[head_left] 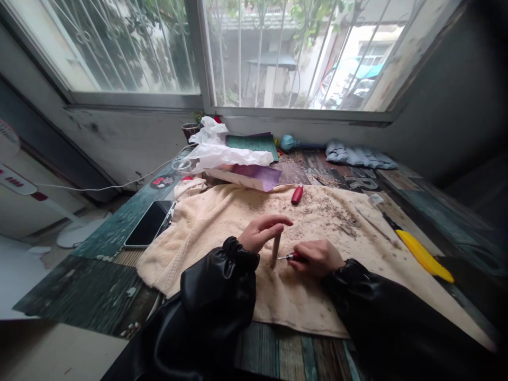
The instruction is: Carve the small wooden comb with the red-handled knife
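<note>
My left hand [262, 231] pinches the top of a short wooden stick [275, 251] and holds it upright on a cream towel [222, 227]. My right hand [315, 257] is closed on a small red-handled carving tool [289, 257]; its thin metal tip touches the lower part of the stick. Wood shavings [329, 211] are scattered over the towel beyond my hands. Both arms are in shiny black sleeves.
Another red-handled tool [297, 194] lies on the towel farther back. A black phone [148, 224] sits left of the towel, a yellow-handled tool [423, 255] at the right. White plastic bags [222, 153], a purple box [250, 177] and a grey cloth [357, 155] lie below the barred window.
</note>
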Demonstrator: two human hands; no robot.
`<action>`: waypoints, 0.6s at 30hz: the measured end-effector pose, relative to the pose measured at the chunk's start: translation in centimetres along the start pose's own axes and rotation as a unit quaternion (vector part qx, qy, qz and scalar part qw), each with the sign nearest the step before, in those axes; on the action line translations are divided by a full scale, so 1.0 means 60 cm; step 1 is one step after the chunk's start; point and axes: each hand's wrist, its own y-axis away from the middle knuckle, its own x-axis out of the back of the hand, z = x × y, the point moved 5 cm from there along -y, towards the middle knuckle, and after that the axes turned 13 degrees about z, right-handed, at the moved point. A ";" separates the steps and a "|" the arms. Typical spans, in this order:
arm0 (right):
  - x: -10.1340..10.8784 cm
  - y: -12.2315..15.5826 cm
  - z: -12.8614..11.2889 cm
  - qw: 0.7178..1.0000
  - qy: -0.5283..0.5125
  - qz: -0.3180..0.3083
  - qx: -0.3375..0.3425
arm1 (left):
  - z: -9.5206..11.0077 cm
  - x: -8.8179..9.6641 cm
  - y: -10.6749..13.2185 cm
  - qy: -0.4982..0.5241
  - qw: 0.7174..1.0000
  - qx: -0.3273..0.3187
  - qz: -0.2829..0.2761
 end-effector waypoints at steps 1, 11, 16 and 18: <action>-0.001 0.001 0.000 1.000 -0.004 -0.001 0.003 | 0.000 0.000 0.000 -0.003 1.000 0.000 0.001; 0.003 -0.003 0.000 1.000 0.002 0.023 -0.020 | -0.004 0.001 0.001 -0.005 1.000 0.004 0.004; -0.001 -0.001 0.000 0.999 -0.005 0.020 -0.024 | -0.008 0.001 0.001 -0.004 1.000 0.003 0.000; 0.000 -0.002 0.001 0.999 -0.003 0.020 -0.026 | -0.009 0.001 0.002 -0.009 1.000 0.007 0.003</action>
